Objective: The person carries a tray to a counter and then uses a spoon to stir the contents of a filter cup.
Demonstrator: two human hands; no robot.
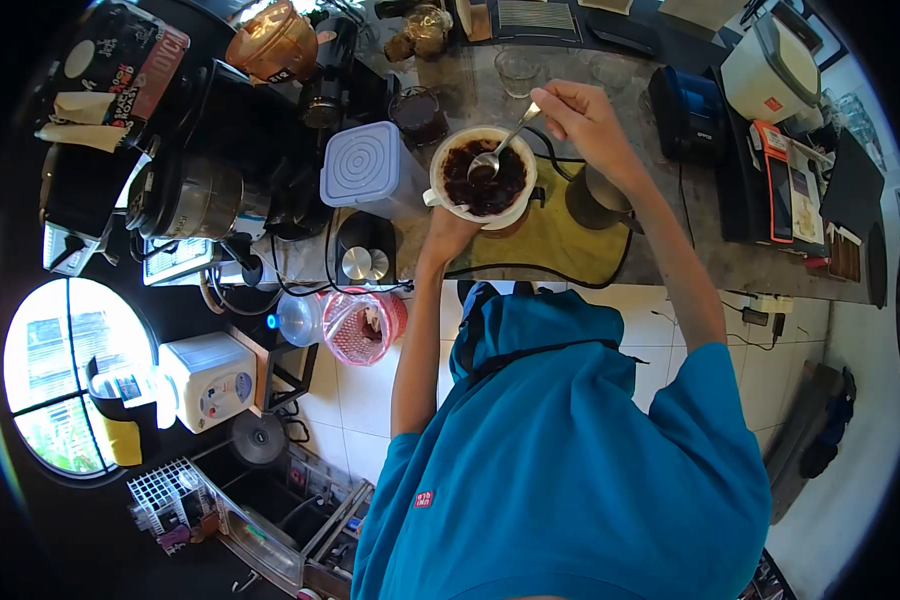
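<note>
A white cup-shaped dripper (436,178) holds dark wet coffee grounds (500,192) near the counter's front edge. My left hand (450,238) is at its lower left side, the fingers mostly hidden beneath or behind it. Above the dripper, my right hand (582,118) pinches the handle of a metal spoon (518,125), whose bowl is in the grounds. A yellow-green cloth (570,262) lies under and beside the dripper, with a metal pitcher (598,198) standing on it to the right.
A lidded plastic container (362,165) and a dark-filled glass (418,114) stand left of the dripper. An empty glass (518,72) is behind it. Coffee machines occupy the left; a black printer-like device (688,112) stands right. Below the counter is a pink bin (363,328).
</note>
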